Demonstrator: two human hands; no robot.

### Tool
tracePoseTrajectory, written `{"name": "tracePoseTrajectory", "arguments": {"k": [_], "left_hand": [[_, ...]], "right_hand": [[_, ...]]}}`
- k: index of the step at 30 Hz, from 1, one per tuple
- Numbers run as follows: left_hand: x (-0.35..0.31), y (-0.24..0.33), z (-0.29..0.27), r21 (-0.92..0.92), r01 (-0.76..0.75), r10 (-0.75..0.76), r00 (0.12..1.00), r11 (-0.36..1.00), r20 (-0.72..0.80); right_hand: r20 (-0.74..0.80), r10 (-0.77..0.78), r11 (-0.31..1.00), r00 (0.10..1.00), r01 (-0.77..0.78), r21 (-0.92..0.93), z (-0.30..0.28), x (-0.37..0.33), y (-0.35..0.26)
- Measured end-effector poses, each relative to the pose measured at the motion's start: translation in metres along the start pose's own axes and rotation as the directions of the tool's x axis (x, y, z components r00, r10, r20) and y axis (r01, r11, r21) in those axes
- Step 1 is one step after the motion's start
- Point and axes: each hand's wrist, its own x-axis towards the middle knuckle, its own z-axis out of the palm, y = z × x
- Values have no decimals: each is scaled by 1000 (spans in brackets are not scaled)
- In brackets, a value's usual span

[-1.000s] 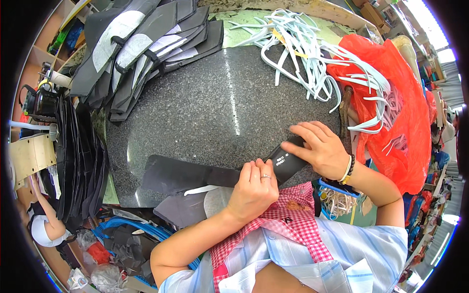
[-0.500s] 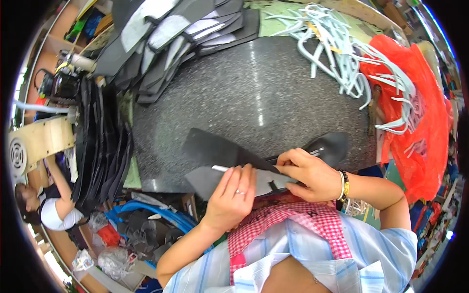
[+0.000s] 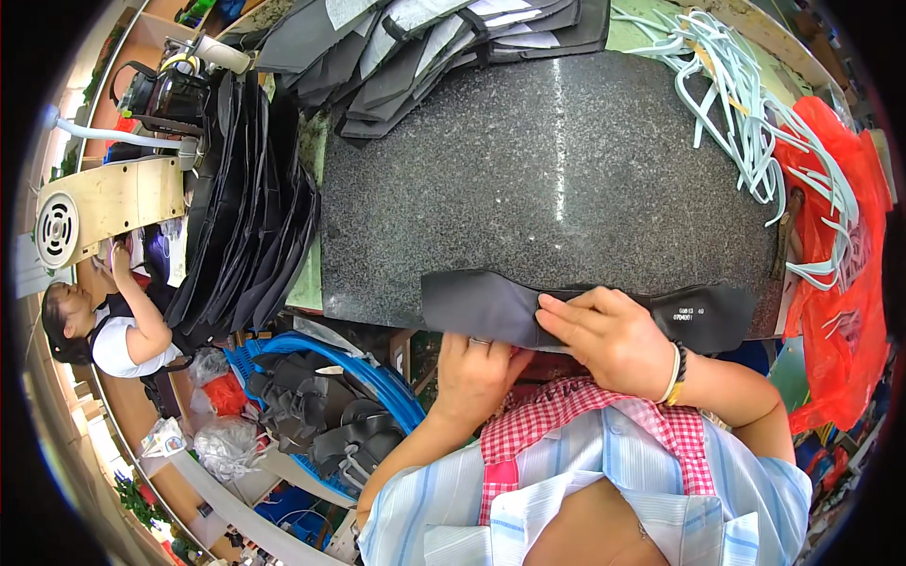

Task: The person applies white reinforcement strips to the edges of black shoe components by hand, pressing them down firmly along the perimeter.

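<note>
A long black shoe-upper piece (image 3: 472, 300) lies along the near edge of the dark stone worktop, its smooth black side up. White printed marks show on its right end. My left hand (image 3: 475, 373) is closed on the near edge of its left part, fingertips hidden beneath the material. My right hand (image 3: 612, 340) pinches and presses the middle, fingers pointing left. Whatever lies under the fold is hidden.
A stack of black and grey cut pieces (image 3: 415, 47) sits at the far left. Black pieces (image 3: 250, 208) hang in a row at left. White strips (image 3: 746, 123) lie far right over a red plastic bag (image 3: 840, 302). A blue basket (image 3: 377, 363) stands below left; another person (image 3: 132, 330) works beyond.
The piece's grey underside and a white strip by my left fingers showed before; now the black side covers them. My right hand has moved onto the middle. The whole view has shifted.
</note>
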Motion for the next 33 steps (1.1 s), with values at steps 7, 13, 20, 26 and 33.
{"name": "tracePoseTrajectory", "arguments": {"k": [7, 13, 20, 26, 33], "left_hand": [[62, -47, -39, -642, 645, -517, 748, 415, 417], [62, -51, -31, -768, 594, -492, 756, 240, 431], [63, -29, -25, -461, 314, -379, 924, 830, -53], [63, -41, -32, -303, 229, -282, 949, 925, -144], [77, -63, -16, -63, 263, -270, 949, 963, -160]], "right_hand": [[138, -102, 865, 985, 156, -476, 14, -1, -8], [160, -71, 880, 985, 137, -455, 10, 0, -13], [157, -6, 907, 988, 72, -414, 11, 3, -20], [159, 19, 898, 987, 53, -437, 17, 4, -24], [238, 249, 834, 939, -83, -545, 11, 36, -41]]}}
